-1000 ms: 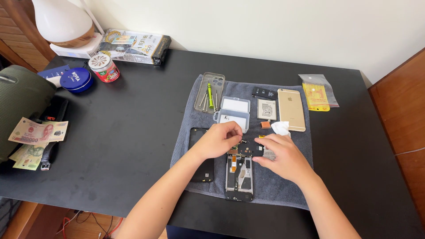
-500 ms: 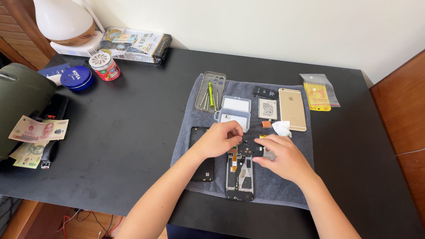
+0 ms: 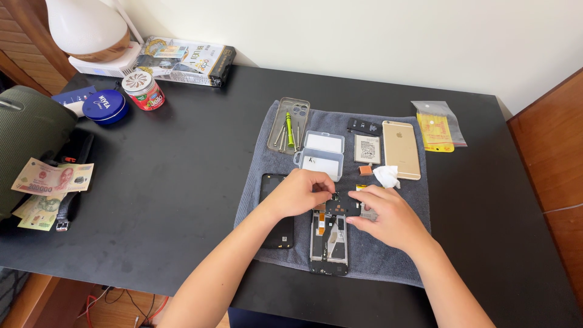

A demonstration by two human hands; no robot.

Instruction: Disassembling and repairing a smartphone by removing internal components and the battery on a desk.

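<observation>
An opened phone frame [image 3: 328,243] with exposed circuitry lies on a grey cloth [image 3: 388,261]. My left hand [image 3: 299,192] and my right hand [image 3: 388,215] meet at its upper end, both pinching a small black part [image 3: 342,204] over the frame. A black phone back [image 3: 276,226] lies partly under my left wrist. Just beyond my right hand sits a crumpled white wipe [image 3: 386,176].
On the cloth farther back are a clear case with screwdrivers [image 3: 289,124], a small clear box [image 3: 321,156], a battery [image 3: 367,149] and a gold phone [image 3: 401,149]. A yellow packet [image 3: 437,129] lies right; banknotes [image 3: 45,182], a blue tin [image 3: 104,106] and a lamp [image 3: 88,27] stand left.
Both hands stay at the top of the phone frame, with only slight finger movement on the black part.
</observation>
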